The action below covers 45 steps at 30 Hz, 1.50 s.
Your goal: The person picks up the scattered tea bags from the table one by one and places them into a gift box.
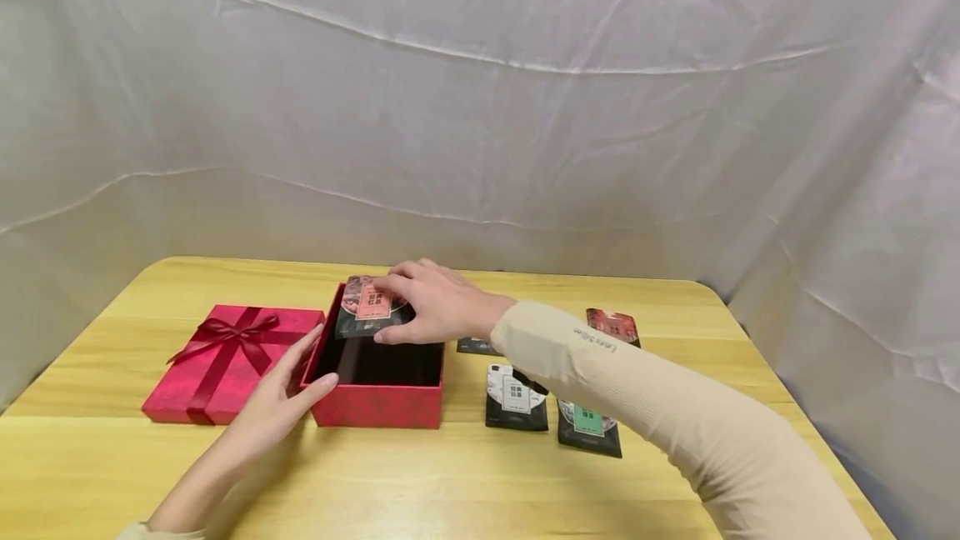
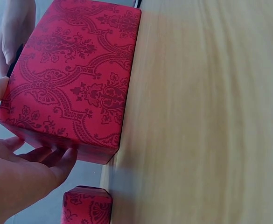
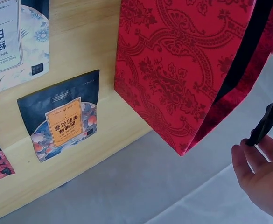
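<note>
A red patterned gift box (image 1: 378, 405) with a dark inside stands uncovered on the table. My left hand (image 1: 273, 398) holds it at the near left corner, thumb at the front rim and fingers along the left side. Above the box's back part, my right hand (image 1: 442, 302) pinches a black tea pouch (image 1: 356, 327) with a pink label by its right side. The pouch tilts over the opening, its lower edge inside the rim in the head view. In the right wrist view this pouch (image 3: 267, 119) shows only as a dark edge between thumb and fingers.
The red lid (image 1: 168, 394) with a ribbon bow lies left of the box. Right of it lie tea pouches: white-labelled (image 1: 517, 417), green-labelled (image 1: 588, 440), red (image 1: 611, 322) partly behind the right sleeve, and orange-labelled (image 3: 64, 122). A pale cloth (image 1: 480, 148) hangs behind the table.
</note>
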{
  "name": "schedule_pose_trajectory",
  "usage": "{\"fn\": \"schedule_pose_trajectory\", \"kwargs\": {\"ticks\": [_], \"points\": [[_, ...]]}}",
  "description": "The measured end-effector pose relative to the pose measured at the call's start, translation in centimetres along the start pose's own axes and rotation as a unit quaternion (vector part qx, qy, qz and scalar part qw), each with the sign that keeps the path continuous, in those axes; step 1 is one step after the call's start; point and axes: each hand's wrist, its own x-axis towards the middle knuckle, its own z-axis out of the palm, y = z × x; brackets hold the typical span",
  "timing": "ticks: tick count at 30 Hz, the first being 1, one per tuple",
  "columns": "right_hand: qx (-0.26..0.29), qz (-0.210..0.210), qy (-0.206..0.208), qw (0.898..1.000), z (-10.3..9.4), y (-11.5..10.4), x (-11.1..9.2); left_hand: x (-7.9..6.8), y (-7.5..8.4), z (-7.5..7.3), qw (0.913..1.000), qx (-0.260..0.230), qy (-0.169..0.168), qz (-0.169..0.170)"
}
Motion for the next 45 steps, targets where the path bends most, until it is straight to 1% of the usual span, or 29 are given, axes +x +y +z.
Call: {"fn": "schedule_pose_trajectory", "kwargs": {"ticks": [3,10,14,18,23,25,30,33,38,41,45], "points": [[-0.006,-0.005,0.0,1.0,0.1,0.0,0.0,-0.1,0.0,0.0,1.0,0.001,0.0,0.0],[0.013,0.005,-0.013,1.0,0.3,0.0,-0.1,-0.2,0.1,-0.1,0.9998,0.019,0.004,0.006],[0.013,0.004,-0.015,1.0,0.4,0.3,-0.2,-0.2,0.0,-0.1,0.9997,0.022,0.003,0.005],[0.021,-0.002,-0.014,1.0,0.4,0.8,-0.3,-0.2,0.0,-0.1,0.9997,0.023,0.003,0.002],[0.029,-0.01,-0.019,0.999,0.2,1.9,-0.7,-0.2,0.0,-0.1,0.9999,0.013,0.006,0.004],[0.031,-0.004,-0.021,0.999,0.0,2.4,-1.1,-0.2,0.0,-0.1,0.9999,0.01,0.006,0.005],[0.048,0.027,-0.023,0.998,-0.3,4.0,-2.4,-0.2,0.0,0.0,0.9999,0.009,0.007,0.004],[0.056,0.039,-0.015,0.998,-0.4,5.2,-3.2,-0.2,0.0,0.0,0.9999,0.011,0.008,0.005],[0.064,0.058,0.01,0.996,-0.2,7.8,-4.6,-0.1,0.0,0.0,0.9999,0.013,0.008,0.007],[0.07,0.072,0.016,0.995,-0.1,9.5,-5.4,-0.1,0.0,0.0,0.9999,0.012,0.009,0.008],[0.09,0.091,0.015,0.992,0.4,11.6,-6.9,-0.1,0.0,0.0,0.9999,0.01,0.008,0.009]]}}
